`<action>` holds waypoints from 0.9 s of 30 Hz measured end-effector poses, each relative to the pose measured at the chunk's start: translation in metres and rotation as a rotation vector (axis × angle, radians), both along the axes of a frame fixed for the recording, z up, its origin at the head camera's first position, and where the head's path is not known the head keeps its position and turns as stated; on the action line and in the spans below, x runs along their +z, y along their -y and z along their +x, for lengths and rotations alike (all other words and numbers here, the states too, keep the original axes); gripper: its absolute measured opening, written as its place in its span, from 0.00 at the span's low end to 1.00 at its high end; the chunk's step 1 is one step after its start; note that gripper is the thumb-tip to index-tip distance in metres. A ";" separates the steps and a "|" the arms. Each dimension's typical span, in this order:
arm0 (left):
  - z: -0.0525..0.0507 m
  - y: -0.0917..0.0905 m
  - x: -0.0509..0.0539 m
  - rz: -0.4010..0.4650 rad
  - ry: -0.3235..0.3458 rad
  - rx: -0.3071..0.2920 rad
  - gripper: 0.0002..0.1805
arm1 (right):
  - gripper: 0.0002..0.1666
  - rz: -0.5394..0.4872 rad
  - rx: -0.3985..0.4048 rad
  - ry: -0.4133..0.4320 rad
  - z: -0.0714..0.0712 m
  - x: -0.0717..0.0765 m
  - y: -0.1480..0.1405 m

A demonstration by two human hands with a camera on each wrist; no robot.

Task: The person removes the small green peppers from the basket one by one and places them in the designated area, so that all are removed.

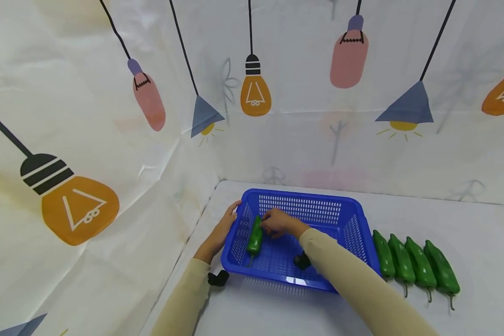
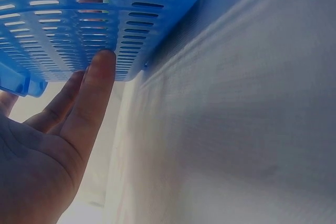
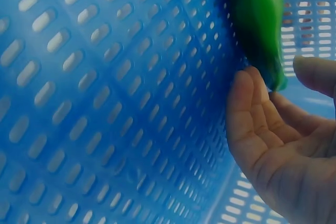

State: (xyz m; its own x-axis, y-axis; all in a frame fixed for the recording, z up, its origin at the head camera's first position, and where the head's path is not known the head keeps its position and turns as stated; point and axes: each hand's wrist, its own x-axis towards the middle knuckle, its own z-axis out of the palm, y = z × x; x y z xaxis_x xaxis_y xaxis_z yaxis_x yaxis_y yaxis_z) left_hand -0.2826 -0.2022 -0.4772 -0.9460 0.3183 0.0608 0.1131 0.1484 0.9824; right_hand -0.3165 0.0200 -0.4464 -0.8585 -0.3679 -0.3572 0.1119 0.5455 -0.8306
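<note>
A blue perforated plastic basket stands on the white table. Inside, along its left side, lies a green pepper, stem toward the near wall. My right hand is in the basket beside the pepper's far end. In the right wrist view, the fingers of that hand are loosely bent near the pepper's tip, and the thumb stands apart from it. My left hand is at the basket's left side. Its nearly straight fingers touch the outer wall in the left wrist view.
Several green peppers lie in a row on the table right of the basket, stems toward me. Dark wrist-worn devices show near both wrists. A white sheet printed with lamps hangs behind and to the left.
</note>
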 end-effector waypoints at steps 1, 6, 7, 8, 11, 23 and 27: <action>0.000 0.000 0.000 0.004 -0.002 -0.003 0.28 | 0.23 -0.001 -0.007 0.002 0.000 0.000 0.001; -0.004 0.000 -0.002 0.014 -0.010 -0.006 0.28 | 0.27 -0.007 -0.037 0.008 0.000 0.000 0.005; -0.005 0.000 -0.003 0.011 -0.010 -0.005 0.28 | 0.27 -0.009 -0.044 0.013 -0.001 0.000 0.005; -0.006 0.000 -0.003 0.010 -0.008 -0.006 0.28 | 0.27 -0.011 -0.051 0.019 -0.002 -0.001 0.006; -0.008 0.000 -0.005 0.007 -0.003 -0.012 0.28 | 0.28 -0.022 -0.072 0.051 -0.004 -0.003 0.007; -0.007 0.001 -0.007 0.002 0.003 -0.010 0.28 | 0.26 -0.035 -0.096 0.111 -0.003 -0.002 0.008; -0.006 0.002 -0.007 0.005 0.001 -0.002 0.28 | 0.26 -0.038 -0.088 0.106 -0.003 -0.002 0.009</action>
